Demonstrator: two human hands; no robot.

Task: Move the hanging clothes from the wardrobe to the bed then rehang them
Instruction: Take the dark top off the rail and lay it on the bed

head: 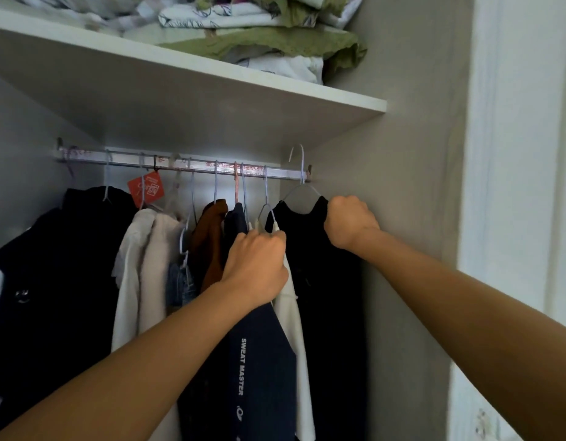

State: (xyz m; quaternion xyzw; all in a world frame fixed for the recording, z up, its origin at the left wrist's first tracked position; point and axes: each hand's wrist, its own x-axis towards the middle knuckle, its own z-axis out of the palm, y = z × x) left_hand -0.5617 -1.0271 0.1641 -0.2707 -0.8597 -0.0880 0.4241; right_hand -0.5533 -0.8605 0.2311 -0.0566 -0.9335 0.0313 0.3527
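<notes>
A metal rail [180, 163] runs across the wardrobe under a white shelf, with several garments on wire hangers. My right hand [350, 222] grips the shoulder of a black garment [326, 281] at the rail's right end; its hanger hook [299, 154] stands raised above the rail. My left hand [256, 265] grips the shoulder of a white garment [291, 313] on its wire hanger, just left of the black one. A navy top [259, 361] printed "SWEAT MASTER" hangs below my left wrist. A brown garment [211, 237], beige garments [141, 265] and a large black garment [59, 265] hang further left.
The white shelf [211, 90] above holds folded bedding [259, 33] in green and floral cloth. A grey side wall [402, 186] closes the wardrobe on the right, with a white door frame [514, 186] beyond. An orange tag [146, 187] dangles from the rail.
</notes>
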